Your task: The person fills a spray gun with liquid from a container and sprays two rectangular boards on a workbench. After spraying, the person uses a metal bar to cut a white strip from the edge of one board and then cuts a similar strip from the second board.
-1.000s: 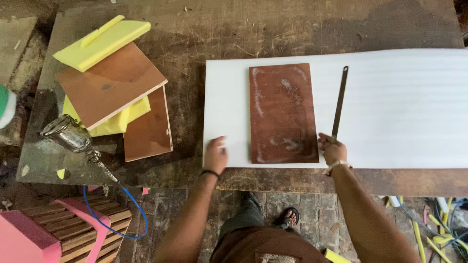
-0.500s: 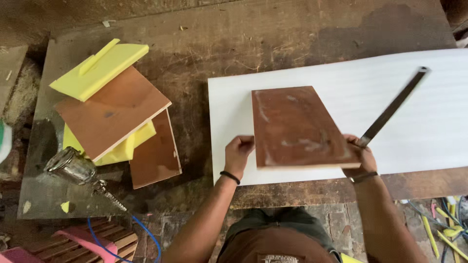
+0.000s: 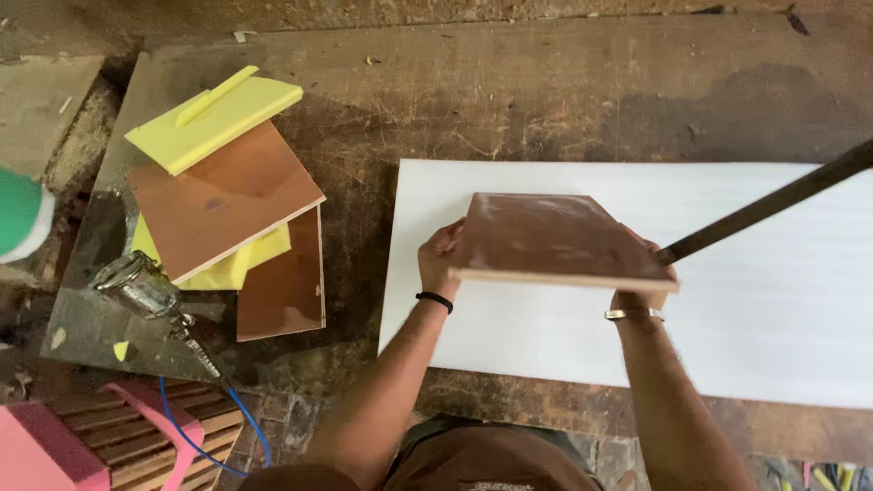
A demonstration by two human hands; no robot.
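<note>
We looked down on a dark, worn wooden table (image 3: 546,100), its surface scratched and stained, with a darker patch toward the far right corner. Daylight fell softly and evenly, with only faint shadows. Along the left edge a grey slab (image 3: 86,318) lay over the wood, chipped at its near corner. Beyond the table's left side we saw rough, dusty ground (image 3: 55,136). Below the near edge the floor (image 3: 291,418) was cracked brown paving. At the near left corner stood a slatted wooden crate (image 3: 136,436), a pink block (image 3: 41,455) beside it, and a blue cable (image 3: 245,427) curled past.
</note>
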